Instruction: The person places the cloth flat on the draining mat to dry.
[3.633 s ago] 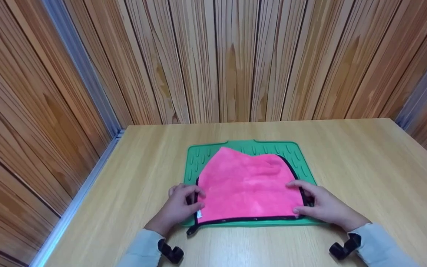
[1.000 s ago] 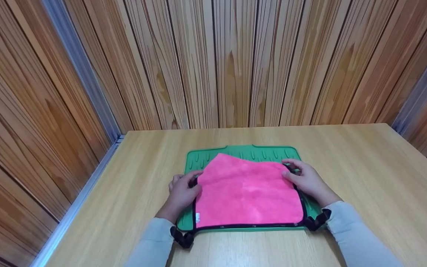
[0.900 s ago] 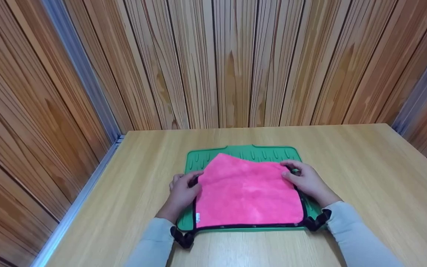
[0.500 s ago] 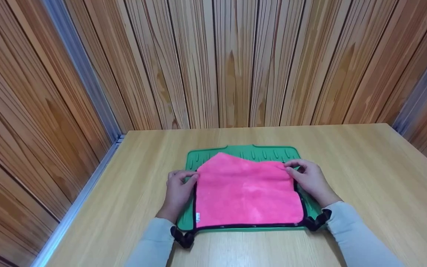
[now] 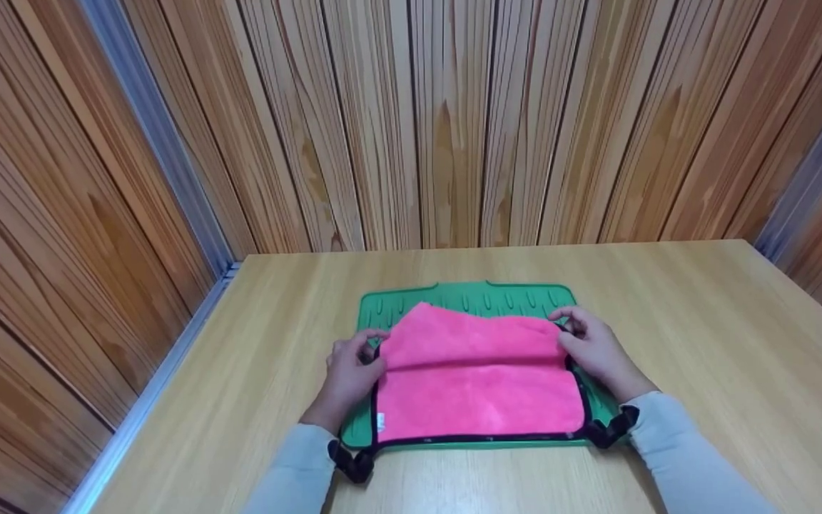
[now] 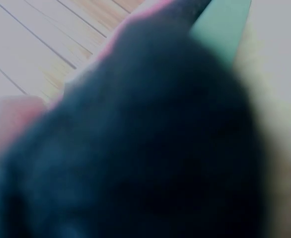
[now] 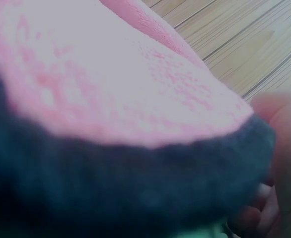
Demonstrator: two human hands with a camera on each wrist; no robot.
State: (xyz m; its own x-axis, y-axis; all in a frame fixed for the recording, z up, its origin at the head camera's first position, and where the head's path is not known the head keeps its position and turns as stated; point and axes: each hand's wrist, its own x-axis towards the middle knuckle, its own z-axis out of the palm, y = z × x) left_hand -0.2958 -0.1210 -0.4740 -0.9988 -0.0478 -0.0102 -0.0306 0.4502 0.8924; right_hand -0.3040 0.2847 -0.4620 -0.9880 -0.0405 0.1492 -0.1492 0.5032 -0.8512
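A bright pink towel [image 5: 482, 400] with black edging and a small white tag [image 5: 381, 421] lies over a green mat [image 5: 454, 294] in the head view. My left hand [image 5: 345, 375] pinches its left edge, about two thirds of the way up. On the opposite side, my right hand [image 5: 596, 350] holds the edging near the upper right corner between thumb and fingers. A crosswise crease runs between the hands, with the far part raised. Blurred dark edging [image 6: 135, 144] fills most of the left wrist view. The right wrist view shows fuzzy pink towel [image 7: 110, 89] beside my fingers.
The mat, with drop-shaped ridges, lies on a light wooden table [image 5: 703, 321]. Wood-plank walls [image 5: 454, 121] stand behind and at the sides, with a metal strip [image 5: 147, 421] along the left. Black bands [image 5: 354, 462] circle both wrists.
Both hands have moved from the towel's near corners up along its sides. In the last half second the towel's far part has come slightly nearer, and a crosswise crease has deepened.
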